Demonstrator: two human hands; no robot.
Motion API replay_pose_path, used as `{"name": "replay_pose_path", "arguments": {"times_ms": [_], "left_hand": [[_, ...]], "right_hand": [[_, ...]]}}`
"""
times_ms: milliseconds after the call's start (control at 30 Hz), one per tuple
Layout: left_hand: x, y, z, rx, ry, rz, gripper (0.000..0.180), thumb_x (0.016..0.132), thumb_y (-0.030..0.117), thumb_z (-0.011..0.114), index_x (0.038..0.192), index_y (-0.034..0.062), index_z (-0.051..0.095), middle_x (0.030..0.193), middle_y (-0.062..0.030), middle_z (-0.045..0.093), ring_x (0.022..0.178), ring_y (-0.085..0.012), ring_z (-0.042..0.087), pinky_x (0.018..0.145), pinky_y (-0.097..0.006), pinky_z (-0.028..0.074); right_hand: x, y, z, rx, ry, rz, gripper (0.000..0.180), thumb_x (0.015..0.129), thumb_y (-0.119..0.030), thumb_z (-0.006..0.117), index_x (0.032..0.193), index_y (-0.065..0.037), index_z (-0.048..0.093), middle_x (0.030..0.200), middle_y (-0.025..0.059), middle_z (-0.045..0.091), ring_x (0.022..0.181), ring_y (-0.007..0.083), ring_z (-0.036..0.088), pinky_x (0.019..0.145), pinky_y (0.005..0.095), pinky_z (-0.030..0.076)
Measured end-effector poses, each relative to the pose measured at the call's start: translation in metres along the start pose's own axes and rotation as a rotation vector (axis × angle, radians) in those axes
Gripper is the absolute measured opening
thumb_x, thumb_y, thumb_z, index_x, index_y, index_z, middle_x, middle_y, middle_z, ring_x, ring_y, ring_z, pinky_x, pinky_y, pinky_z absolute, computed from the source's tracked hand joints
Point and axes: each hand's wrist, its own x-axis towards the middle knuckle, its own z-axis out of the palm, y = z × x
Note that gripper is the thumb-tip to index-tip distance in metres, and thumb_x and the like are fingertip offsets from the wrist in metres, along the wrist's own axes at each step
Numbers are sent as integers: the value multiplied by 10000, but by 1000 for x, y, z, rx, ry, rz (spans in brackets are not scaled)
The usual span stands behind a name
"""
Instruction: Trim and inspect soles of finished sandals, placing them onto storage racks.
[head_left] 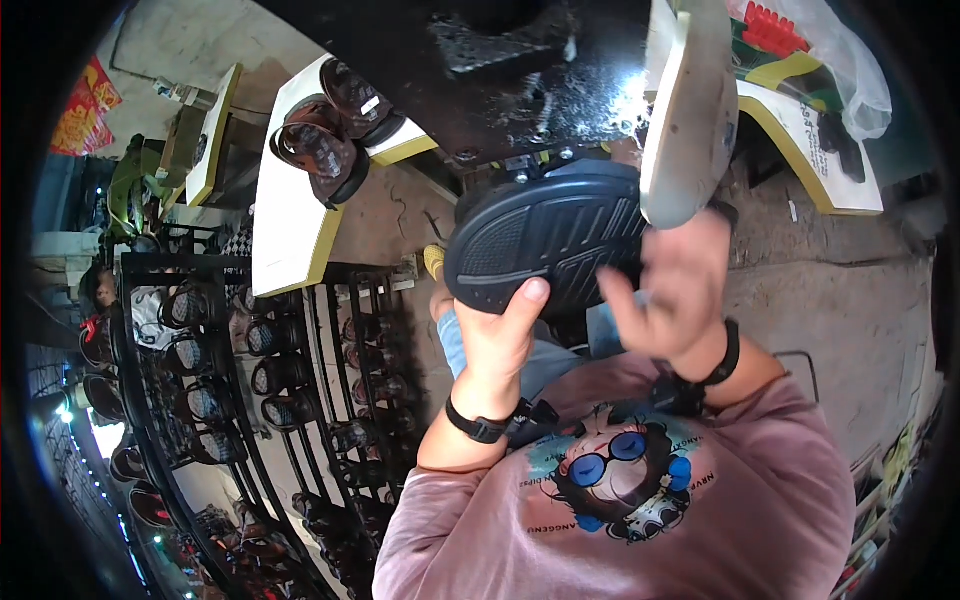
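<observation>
My left hand [498,335] grips one end of a black slipper [545,240], its thumb lying on the grooved sole. The sole faces up toward me, and the slipper's upper is mostly hidden beneath it. My right hand [675,290] is at the slipper's other end, smeared by motion. Its thumb is apart from the fingers, but whether they touch the slipper is unclear. Just above this hand hangs a pale, rounded machine part [690,120], attached beside a dark, worn machine plate [530,75].
Several brown patterned slippers [318,140] sit on a white, yellow-edged table [283,230] at the far left. Black racks [235,390] full of slippers stand to my left. On the right is another white table [835,160] with a clear plastic bag [860,85] and red pieces [772,28].
</observation>
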Motion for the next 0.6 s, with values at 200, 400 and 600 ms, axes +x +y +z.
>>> {"name": "replay_pose_path", "arguments": {"times_ms": [200, 400, 600], "left_hand": [[-17, -3, -17, -193, 111, -53, 499, 819, 177, 702, 1241, 26, 481, 1165, -103, 567, 1074, -223, 557, 946, -369, 452], [-17, -11, -42, -339, 259, -105, 600, 824, 377, 667, 1293, 67, 459, 1277, -94, 525, 1164, -268, 512, 1008, -464, 414], [6, 23, -82, -428, 264, -45, 619, 843, 450, 612, 1292, 57, 447, 1277, -73, 514, 1196, -281, 476, 1016, -444, 380]], "right_hand": [[-55, 14, -7, 729, -1025, 789, 423, 727, -236, 757, 1054, -15, 602, 1051, 121, 611, 976, 259, 573, 877, 379, 443], [-41, 6, 17, 1281, -99, 863, 438, 774, -116, 686, 1176, -6, 548, 1113, 58, 598, 1015, 180, 550, 910, 334, 426], [-14, -27, 49, 1367, 27, 923, 325, 793, -15, 633, 1113, 4, 581, 1084, 62, 610, 989, 163, 563, 883, 312, 443]]}}
